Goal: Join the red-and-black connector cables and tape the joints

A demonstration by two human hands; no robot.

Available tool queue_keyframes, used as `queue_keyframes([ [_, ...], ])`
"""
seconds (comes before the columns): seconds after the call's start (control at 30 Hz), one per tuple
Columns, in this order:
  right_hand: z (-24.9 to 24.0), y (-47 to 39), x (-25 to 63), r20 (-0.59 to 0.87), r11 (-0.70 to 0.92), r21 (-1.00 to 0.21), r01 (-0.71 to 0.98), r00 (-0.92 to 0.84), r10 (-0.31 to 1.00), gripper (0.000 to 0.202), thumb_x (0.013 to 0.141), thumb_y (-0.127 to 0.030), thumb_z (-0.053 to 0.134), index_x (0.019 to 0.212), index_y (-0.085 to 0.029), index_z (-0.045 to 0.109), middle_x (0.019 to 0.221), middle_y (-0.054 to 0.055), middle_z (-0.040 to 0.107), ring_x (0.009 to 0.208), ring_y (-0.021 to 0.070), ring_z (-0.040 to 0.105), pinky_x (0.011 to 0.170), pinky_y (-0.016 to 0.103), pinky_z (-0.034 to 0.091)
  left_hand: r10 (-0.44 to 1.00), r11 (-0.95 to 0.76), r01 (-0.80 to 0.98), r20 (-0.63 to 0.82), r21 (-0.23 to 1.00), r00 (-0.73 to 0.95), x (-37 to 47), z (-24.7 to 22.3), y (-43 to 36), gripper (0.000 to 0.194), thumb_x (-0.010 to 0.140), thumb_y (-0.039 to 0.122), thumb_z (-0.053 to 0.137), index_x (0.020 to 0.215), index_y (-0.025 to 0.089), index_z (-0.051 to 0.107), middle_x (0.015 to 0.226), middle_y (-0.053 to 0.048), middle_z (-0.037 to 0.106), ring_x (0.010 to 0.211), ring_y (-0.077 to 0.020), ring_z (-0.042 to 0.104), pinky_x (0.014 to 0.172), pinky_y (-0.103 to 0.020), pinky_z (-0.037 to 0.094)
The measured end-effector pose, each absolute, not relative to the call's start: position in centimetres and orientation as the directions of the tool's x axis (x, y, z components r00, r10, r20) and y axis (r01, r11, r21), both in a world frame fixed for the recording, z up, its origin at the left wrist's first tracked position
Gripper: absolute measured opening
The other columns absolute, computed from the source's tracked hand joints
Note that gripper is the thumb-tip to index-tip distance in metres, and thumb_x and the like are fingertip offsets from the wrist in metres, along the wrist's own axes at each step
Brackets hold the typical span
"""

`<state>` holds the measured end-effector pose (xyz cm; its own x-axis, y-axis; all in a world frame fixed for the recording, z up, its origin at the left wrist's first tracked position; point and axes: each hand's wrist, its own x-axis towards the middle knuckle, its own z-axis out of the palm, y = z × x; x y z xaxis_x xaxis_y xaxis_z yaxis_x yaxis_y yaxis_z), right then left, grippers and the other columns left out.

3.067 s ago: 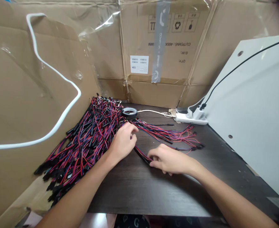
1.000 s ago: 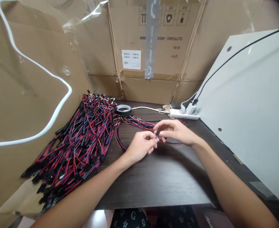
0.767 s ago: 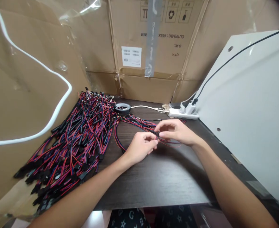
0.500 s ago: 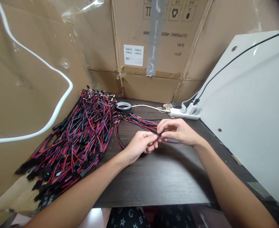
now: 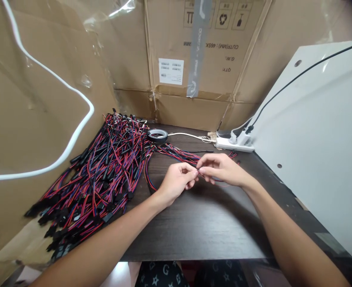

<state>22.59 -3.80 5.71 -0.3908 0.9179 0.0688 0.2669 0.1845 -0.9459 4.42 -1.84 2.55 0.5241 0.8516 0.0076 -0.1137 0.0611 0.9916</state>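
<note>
My left hand [image 5: 178, 179] is closed in a pinch over the middle of the dark table [image 5: 194, 227]. Its fingertips meet those of my right hand [image 5: 219, 169], which is pinched too. Thin wires run between and behind the fingers; the small part at the fingertips is mostly hidden. Behind both hands lies a loose bundle of red, blue and black wires [image 5: 176, 151]. A large heap of similar wires with black connectors [image 5: 104, 167] covers the left side of the table.
A roll of dark tape [image 5: 157, 136] sits behind the wires. At the back right is a white power strip [image 5: 236, 144] with plugs in it. Cardboard [image 5: 190, 111] stands behind, a white panel [image 5: 319, 131] on the right, and a white cable [image 5: 77, 131] hangs at left.
My right hand has shifted slightly left and its fingertips are closer to my left hand's. The dark piece seen between the fingers is now mostly hidden. The view has moved slightly.
</note>
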Motion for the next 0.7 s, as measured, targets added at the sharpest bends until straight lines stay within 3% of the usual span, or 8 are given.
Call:
queue_keyframes([
  [0.13,5.52,-3.82,22.73,0.042,0.171,-0.934,0.314,-0.379,0.925,0.02,0.082,-0.03,0.061,0.091,-0.012,0.062,0.053,-0.001,0.057,0.04,0.0074,0.047,0.039,0.019,0.039,0.858,0.086,-0.122,-0.012,0.989,0.514,4.47,2.55,-1.73,0.019,0.07,0.026,0.068,0.07,0.009,0.059,0.06,-0.003,0.059,0.046,-0.0069,0.049,0.043,-0.018,0.036],
  [0.33,5.41,-3.82,22.76,0.062,0.199,-0.911,0.361,-0.358,0.932,0.019,0.08,-0.026,0.061,0.091,-0.011,0.064,0.052,-0.002,0.056,0.038,0.0066,0.045,0.038,0.019,0.038,0.806,0.316,-0.174,-0.167,0.933,0.568,4.26,2.55,-1.35,0.013,0.065,0.016,0.069,0.066,0.009,0.058,0.063,-0.005,0.061,0.048,-0.0072,0.052,0.044,-0.018,0.037],
  [0.7,6.06,-3.83,22.95,0.08,0.188,-0.923,0.335,-0.313,0.946,0.02,0.076,-0.026,0.064,0.087,-0.01,0.065,0.048,-0.003,0.053,0.039,0.006,0.044,0.038,0.018,0.036,0.801,0.3,-0.151,-0.163,0.942,0.577,4.11,2.57,-1.25,0.015,0.064,0.015,0.072,0.068,0.009,0.059,0.061,-0.005,0.062,0.048,-0.0092,0.055,0.044,-0.019,0.042],
])
